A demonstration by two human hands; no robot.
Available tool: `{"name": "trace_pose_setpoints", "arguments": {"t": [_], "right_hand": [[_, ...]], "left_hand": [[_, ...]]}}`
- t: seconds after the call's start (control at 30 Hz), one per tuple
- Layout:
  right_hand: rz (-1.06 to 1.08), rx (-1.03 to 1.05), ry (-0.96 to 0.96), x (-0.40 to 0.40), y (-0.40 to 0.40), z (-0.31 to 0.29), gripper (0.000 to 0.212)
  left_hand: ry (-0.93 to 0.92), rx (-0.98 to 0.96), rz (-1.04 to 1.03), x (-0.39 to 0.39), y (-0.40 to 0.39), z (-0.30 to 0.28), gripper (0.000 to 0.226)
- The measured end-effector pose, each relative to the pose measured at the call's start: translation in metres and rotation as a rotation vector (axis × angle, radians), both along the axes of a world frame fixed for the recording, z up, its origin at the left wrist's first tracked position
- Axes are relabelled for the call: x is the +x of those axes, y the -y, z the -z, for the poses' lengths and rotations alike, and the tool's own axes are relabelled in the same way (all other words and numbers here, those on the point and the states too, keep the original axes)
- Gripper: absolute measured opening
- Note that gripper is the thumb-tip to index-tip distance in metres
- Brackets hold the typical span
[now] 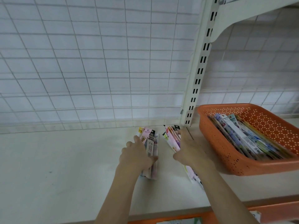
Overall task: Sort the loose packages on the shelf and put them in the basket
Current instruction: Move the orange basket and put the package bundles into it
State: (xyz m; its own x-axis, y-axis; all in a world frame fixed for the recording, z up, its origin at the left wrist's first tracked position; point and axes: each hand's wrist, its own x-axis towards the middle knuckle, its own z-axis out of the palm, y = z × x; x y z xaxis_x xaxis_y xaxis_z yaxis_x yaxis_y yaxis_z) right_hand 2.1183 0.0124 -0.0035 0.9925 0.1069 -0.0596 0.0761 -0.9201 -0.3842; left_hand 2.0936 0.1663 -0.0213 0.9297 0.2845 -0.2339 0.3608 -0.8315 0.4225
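Note:
Two bundles of long flat packages stand on edge on the white shelf [64, 159]. My left hand [137, 156] grips the left bundle [151, 143] from its left side, thumb across its near end. My right hand [189, 149] grips the right bundle [171, 139], fingers over its top edge; its near end sticks out under my wrist. An orange perforated basket [226, 152] sits to the right, holding several similar packages [246, 136] stacked on edge.
A white wire grid [97, 62] backs the shelf. A slotted white upright [196, 78] stands between my hands and the basket, with a bracket of an upper shelf [242, 15] above. An orange strip [178, 219] runs along the shelf's front edge.

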Motion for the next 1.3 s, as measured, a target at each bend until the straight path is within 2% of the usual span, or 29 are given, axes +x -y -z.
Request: {"name": "trace_pose_setpoints", "arguments": {"t": [0.1,0.17,0.33,0.5,0.77,0.93,1.1,1.3], "right_hand": [[0.024,0.02,0.003,0.002,0.002,0.001,0.064],[0.018,0.043,0.002,0.001,0.004,0.001,0.068],[0.033,0.075,0.028,0.0,0.007,0.001,0.058],[-0.014,0.06,0.072,-0.003,0.006,-0.005,0.056],[-0.138,0.065,0.104,-0.01,0.005,-0.027,0.07],[-0.247,0.144,0.081,-0.004,0.006,-0.035,0.074],[-0.339,0.404,0.101,0.008,0.018,-0.048,0.079],[-0.322,0.661,0.198,0.022,0.089,-0.083,0.076]], "left_hand": [[-0.03,0.09,-0.014,0.001,0.012,0.0,0.114],[-0.061,0.137,-0.03,0.005,0.016,0.002,0.114],[-0.091,0.115,-0.04,0.016,0.01,-0.001,0.071],[-0.004,0.204,-0.083,0.02,0.012,0.003,0.048],[0.14,0.052,-0.22,-0.002,0.0,0.007,0.031],[0.353,0.012,-0.295,-0.013,0.008,0.002,0.032],[0.561,-0.156,-0.402,-0.016,0.02,-0.011,0.038],[0.753,-0.368,-0.484,-0.017,0.052,-0.033,0.036]]}}
